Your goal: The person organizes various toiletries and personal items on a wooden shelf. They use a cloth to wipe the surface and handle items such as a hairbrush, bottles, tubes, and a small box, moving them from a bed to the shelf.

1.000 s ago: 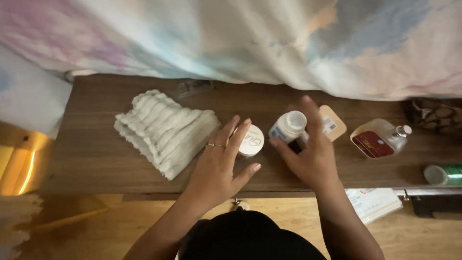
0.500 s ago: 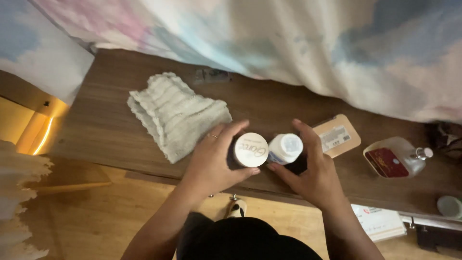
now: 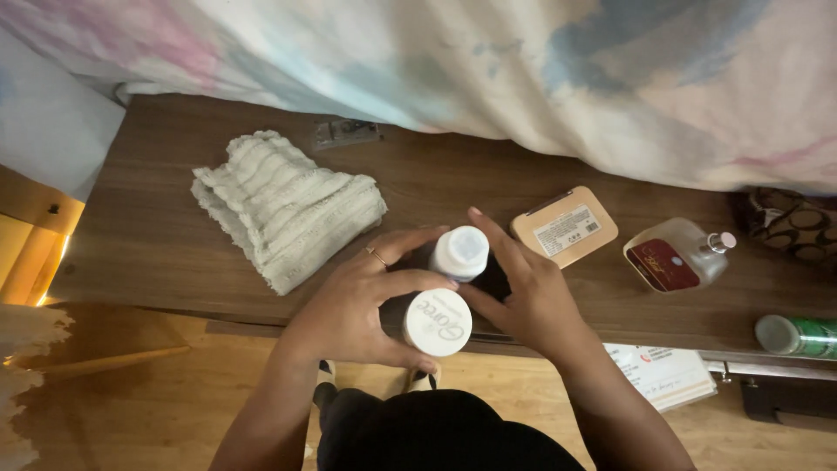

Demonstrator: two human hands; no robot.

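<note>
Left hand (image 3: 349, 305) grips white-lidded jar (image 3: 437, 322) at shelf edge (image 3: 261, 327); right hand (image 3: 527, 296) grips white bottle (image 3: 459, 253).

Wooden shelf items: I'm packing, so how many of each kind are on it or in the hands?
White-capped containers, in the left hand and right hand: 2
Glass perfume bottle: 1
Tan compact case: 1
Cream ribbed cloth: 1
Green can: 1
Total: 6

Two capped containers sit at the near edge of the wooden shelf (image 3: 157, 235): the wide-lidded jar (image 3: 437, 322) nearest, the small bottle (image 3: 459, 252) just behind it, touching. Left hand (image 3: 349, 305) wraps the jar from the left; right hand (image 3: 523, 292) flanks both from the right. Folded knit cloth (image 3: 283, 208) lies left. Flat compact case (image 3: 564, 226) right, glass flask (image 3: 676, 258) farther right, can (image 3: 795, 336) at far right edge. Bedspread (image 3: 523, 78) overhangs behind.
</note>
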